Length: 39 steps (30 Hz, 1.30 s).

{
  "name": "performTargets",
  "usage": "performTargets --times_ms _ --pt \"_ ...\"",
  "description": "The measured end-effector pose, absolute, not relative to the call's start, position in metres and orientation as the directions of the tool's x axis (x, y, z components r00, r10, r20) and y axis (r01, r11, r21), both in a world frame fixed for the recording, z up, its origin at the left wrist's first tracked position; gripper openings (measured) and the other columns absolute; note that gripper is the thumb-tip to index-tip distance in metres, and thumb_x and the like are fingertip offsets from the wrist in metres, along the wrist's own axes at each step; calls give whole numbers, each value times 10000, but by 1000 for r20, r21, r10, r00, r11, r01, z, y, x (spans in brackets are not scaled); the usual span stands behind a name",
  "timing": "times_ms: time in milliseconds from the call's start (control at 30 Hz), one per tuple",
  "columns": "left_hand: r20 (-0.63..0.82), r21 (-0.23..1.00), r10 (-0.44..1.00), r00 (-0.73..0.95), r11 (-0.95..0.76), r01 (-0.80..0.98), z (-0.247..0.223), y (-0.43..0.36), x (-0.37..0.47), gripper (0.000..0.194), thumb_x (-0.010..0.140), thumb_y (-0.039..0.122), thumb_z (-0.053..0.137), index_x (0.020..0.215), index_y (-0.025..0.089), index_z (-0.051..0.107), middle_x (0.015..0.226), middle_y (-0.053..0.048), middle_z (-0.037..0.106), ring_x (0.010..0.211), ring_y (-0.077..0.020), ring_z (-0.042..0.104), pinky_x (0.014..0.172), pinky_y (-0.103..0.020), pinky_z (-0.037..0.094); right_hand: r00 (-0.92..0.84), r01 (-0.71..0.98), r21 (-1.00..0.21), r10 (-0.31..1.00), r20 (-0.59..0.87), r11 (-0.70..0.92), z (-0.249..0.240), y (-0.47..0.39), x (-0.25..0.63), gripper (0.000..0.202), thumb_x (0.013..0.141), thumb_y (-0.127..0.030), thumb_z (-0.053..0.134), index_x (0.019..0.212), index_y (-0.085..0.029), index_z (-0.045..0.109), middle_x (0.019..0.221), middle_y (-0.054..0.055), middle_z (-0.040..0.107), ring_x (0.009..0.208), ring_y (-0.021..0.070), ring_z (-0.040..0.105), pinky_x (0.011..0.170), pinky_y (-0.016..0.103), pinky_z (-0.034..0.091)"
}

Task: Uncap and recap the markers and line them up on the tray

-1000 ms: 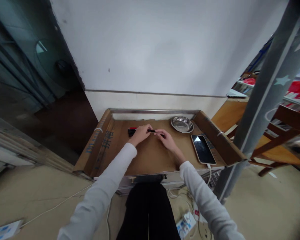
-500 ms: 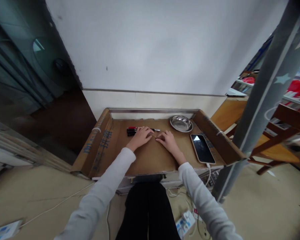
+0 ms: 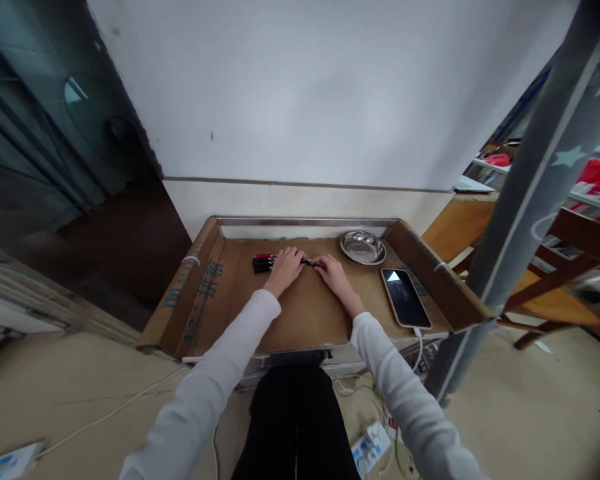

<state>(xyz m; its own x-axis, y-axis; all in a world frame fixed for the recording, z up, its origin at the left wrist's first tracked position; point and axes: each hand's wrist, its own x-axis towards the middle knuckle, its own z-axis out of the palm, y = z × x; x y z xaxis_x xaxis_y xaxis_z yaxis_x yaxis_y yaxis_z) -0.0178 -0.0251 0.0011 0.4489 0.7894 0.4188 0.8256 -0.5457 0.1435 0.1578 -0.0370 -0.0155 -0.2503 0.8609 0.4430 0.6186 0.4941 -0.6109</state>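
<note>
Pens lie side by side on the brown cardboard, a red pen (image 3: 266, 256) at the back and black pens (image 3: 263, 265) in front. My left hand (image 3: 286, 268) covers their middles, its fingers closed around a black pen (image 3: 307, 261) whose end sticks out to the right. At that end, the thumb and fingers of my right hand (image 3: 331, 272) are pinched together. The fingers hide exactly how much of the pen each hand grips.
A round steel dish (image 3: 363, 248) stands at the back right of the cardboard-lined tabletop (image 3: 250, 320). In front of it lies a phone (image 3: 405, 298) with a white cable (image 3: 419, 348). Folded cardboard walls (image 3: 437, 277) border both sides. A grey post (image 3: 520, 200) rises at right.
My left hand has shifted slightly right and back, farther over the pens. My right hand has moved back a little and now pinches the black pen's end.
</note>
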Motion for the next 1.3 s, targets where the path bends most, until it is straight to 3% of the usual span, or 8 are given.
performTargets --times_ms 200,467,733,900,1000,1133,1233,1300 --pt "425 169 804 415 -521 836 3 -24 -22 119 841 255 513 941 204 552 959 -68 554 931 -234 481 808 -347 342 -213 663 -570 852 478 485 -19 -25 155 201 798 -104 468 932 -186 594 934 67 536 907 194 521 852 346 436" --pt "460 262 872 166 -312 913 1 -60 -64 198 872 270 442 1028 201 542 1028 -91 548 972 -246 464 826 -370 342 -175 644 -594 849 498 481 -23 -40 157 171 817 -179 503 953 -191 605 942 62 526 895 184 527 857 333 426" --pt "393 215 881 265 -368 905 -9 -80 -97 204 891 291 426 1030 221 557 1036 -70 575 1005 -244 477 860 -408 329 -217 592 -643 865 453 485 -17 -55 137 149 836 -261 506 904 -205 627 895 50 537 804 159 533 780 308 434" --pt "386 403 834 395 -537 741 -2 -91 -84 244 924 326 367 1068 230 538 1050 -39 567 997 -184 525 890 -349 378 -131 305 -862 914 383 405 -16 -62 115 215 820 -316 531 998 -209 584 923 35 568 784 129 539 746 276 440" --pt "431 480 794 429 -605 636 8 -89 -66 249 926 324 362 1092 238 526 1075 -39 543 1001 -167 536 880 -316 414 -151 -36 -985 974 170 167 -14 -66 106 215 796 -351 555 948 -202 590 801 -2 590 636 95 533 610 234 439" --pt "627 556 737 252 -650 518 19 -76 -35 222 878 327 479 1061 206 515 1030 -55 540 970 -164 542 860 -305 447 -238 -498 -850 969 -57 -173 -3 -69 104 128 799 -279 566 857 -174 612 673 -25 599 562 69 535 556 190 447" --pt "699 622 715 19 -620 479 21 -69 -16 256 850 324 530 1065 190 494 1020 -66 539 899 -153 556 804 -293 474 -275 -659 -686 948 -162 -309 5 -69 106 111 835 -178 510 805 -165 616 661 -25 611 557 50 541 559 148 464" --pt "695 624 718 40 -629 464 21 -69 -9 248 856 309 522 1075 196 498 1002 -60 556 879 -149 564 802 -293 474 -264 -708 -626 944 -196 -328 8 -69 106 206 875 -150 432 775 -164 612 660 -17 619 564 50 551 566 138 477"
